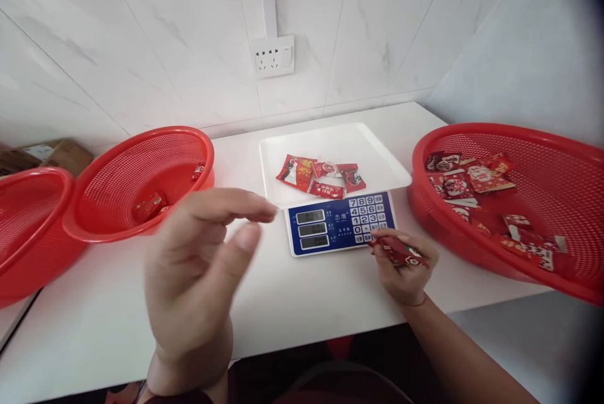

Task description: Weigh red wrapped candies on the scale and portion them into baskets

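Note:
My left hand (pixel 201 272) is raised over the table at the left of the scale, thumb and curved fingers a little apart, with nothing seen between them. In my right hand (pixel 406 278) is a red snack packet (pixel 400 252), gripped just off the lower right corner of the scale's keypad; whether it is one packet or more I cannot tell. The digital scale (pixel 340 253) has a blue panel and a white tray (pixel 372 143) on top. Several red snack packets (pixel 328 191) lie together on that tray.
At the right, a large red basket (pixel 523 133) holds several red packets (pixel 486 177). Another red basket (pixel 141 146) on the left has a few packets (pixel 150 204) in it, with a third basket (pixel 33 253) beside it. A wall socket (pixel 274 56) is behind the scale.

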Demonstrator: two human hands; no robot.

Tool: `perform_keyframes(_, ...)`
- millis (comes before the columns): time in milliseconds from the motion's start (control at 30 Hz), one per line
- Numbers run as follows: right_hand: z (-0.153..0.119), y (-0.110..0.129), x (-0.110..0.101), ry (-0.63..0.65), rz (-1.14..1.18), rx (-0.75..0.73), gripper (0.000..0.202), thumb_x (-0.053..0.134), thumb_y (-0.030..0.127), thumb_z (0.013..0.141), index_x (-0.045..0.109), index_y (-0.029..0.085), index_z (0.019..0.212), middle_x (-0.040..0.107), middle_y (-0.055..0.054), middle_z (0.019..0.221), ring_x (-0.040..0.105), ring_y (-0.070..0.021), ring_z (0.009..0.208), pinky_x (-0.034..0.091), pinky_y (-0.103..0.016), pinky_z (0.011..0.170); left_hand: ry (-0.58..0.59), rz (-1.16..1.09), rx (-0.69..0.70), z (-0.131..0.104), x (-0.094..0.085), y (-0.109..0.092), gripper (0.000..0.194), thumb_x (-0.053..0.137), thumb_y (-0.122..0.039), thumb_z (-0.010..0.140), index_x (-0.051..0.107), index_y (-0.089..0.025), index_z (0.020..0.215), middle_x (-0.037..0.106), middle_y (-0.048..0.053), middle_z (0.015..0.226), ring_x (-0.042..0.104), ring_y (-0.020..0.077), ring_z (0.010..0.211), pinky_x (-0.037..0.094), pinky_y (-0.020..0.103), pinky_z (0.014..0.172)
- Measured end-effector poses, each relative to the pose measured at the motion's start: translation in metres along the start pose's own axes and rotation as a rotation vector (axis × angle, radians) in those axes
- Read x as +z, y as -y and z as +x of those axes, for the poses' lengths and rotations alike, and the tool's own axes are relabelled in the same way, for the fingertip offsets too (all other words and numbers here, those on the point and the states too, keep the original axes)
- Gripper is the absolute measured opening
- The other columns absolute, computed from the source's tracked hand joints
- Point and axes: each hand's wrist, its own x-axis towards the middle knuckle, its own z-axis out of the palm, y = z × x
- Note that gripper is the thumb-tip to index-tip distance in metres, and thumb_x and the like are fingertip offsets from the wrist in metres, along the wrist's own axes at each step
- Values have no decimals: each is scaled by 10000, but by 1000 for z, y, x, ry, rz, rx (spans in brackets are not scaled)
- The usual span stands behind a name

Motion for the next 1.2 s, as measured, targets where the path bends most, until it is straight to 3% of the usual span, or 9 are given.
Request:
perform_keyframes(167,-7,38,2,377,-57,8,338,646,162,757,541,300,1048,730,-33,938,703,-204,829,570,-331,692,860,353,152,-6,10,-1,359,632,-344,836,570,-279,1183,641,62,1148,608,245,1017,495,354,821)
perform_keyframes(233,-8,59,8,538,-88,133,264,659,247,759,590,288,1010,737,-24,878,696,-193,733,557,-302,644,1054,431,193,-9,17,1,392,591,-463,836,557,-233,1152,651,70,1067,610,245,948,494,362,769)
perform_keyframes(300,-7,77,15,662,-62,247,208,663,315,758,617,273,956,726,-8,804,660,-168,644,533,-275,589,1148,499,211,-12,22,4,326,556,-460,859,562,-198,1053,649,54,946,600,221,821,475,342,676)
perform_keyframes(400,-1,91,21,819,52,385,197,684,342,746,628,253,913,679,18,734,586,-130,597,495,-242,557,1170,558,249,-17,24,8,49,505,-213,907,539,-190,933,617,22,855,553,177,709,402,293,587)
perform_keyframes(500,3,91,17,913,225,476,187,687,391,759,623,229,829,613,23,717,548,-120,643,474,-228,573,1145,551,286,-17,18,8,123,451,-93,884,513,-198,898,597,4,815,526,155,670,338,266,553)
perform_keyframes(700,6,88,-1,871,347,456,341,570,472,855,574,198,653,548,15,623,482,-95,562,412,-219,533,1074,385,252,-8,3,1,153,443,-181,919,444,-204,768,543,-25,699,451,102,559,309,227,515)
perform_keyframes(900,9,102,-2,750,339,338,223,590,438,852,579,225,786,588,-7,743,536,-121,645,451,-228,562,971,401,253,-7,3,-6,182,415,-296,951,452,-205,798,580,-9,729,485,116,588,325,226,525)
perform_keyframes(1033,9,112,1,709,251,245,219,529,413,895,582,235,779,619,-8,737,562,-115,619,456,-209,541,1049,480,224,-12,4,-6,295,527,-503,867,469,-214,863,607,-24,686,512,134,538,309,231,468)
perform_keyframes(1200,10,118,-2,805,203,232,288,514,456,893,613,220,760,638,-17,701,594,-116,606,477,-208,542,1173,461,271,-19,1,-7,154,528,-340,911,488,-254,1033,671,-57,757,595,126,589,358,210,510)
